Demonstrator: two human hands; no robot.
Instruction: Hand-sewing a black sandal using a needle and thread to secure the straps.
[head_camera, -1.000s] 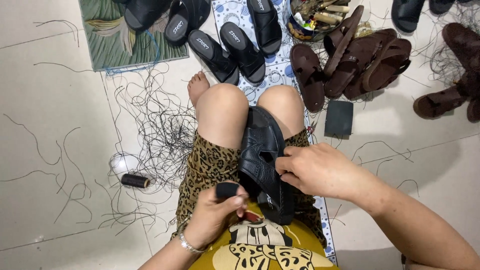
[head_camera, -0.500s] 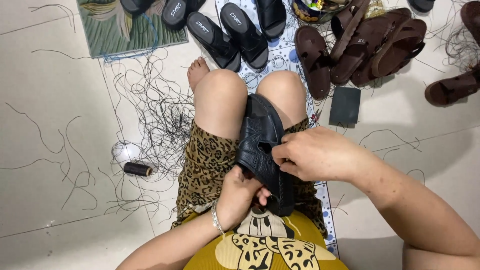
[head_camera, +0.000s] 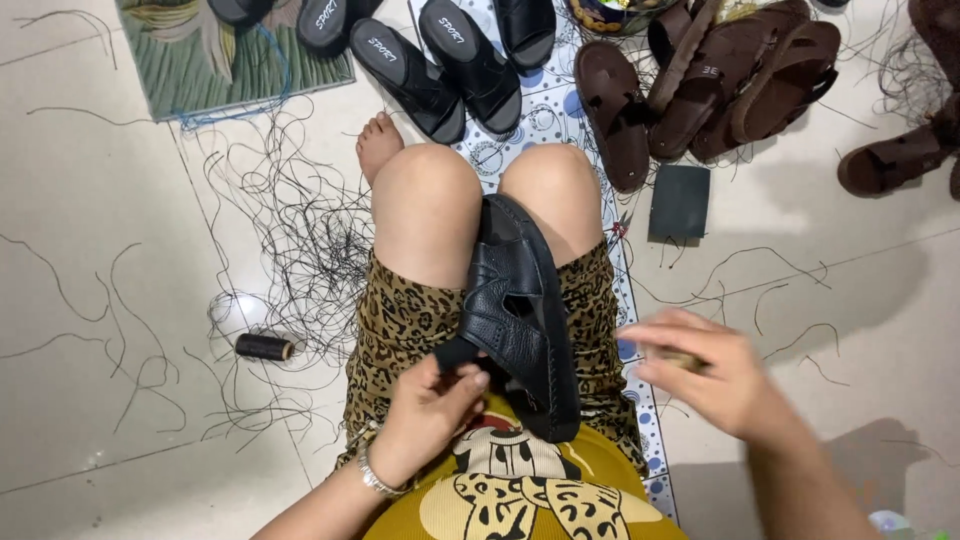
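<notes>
1. Head view: a black sandal lies between the knees on the lap. The left hand pinches its strap at the near end.
2. The right hand is off the sandal, to its right, blurred; its fingers curl around something small, and I cannot tell what.
3. Loose black thread is strewn over the floor on the left, with a thread spool lying beside it.
4. Black slippers and brown sandals lie beyond the knees, on a patterned mat and pale tile floor.

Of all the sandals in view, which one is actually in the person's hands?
The black leather sandal wedged between the knees; the left hand pinches its strap. Other black sandals and brown sandals lie untouched on the floor.
</notes>
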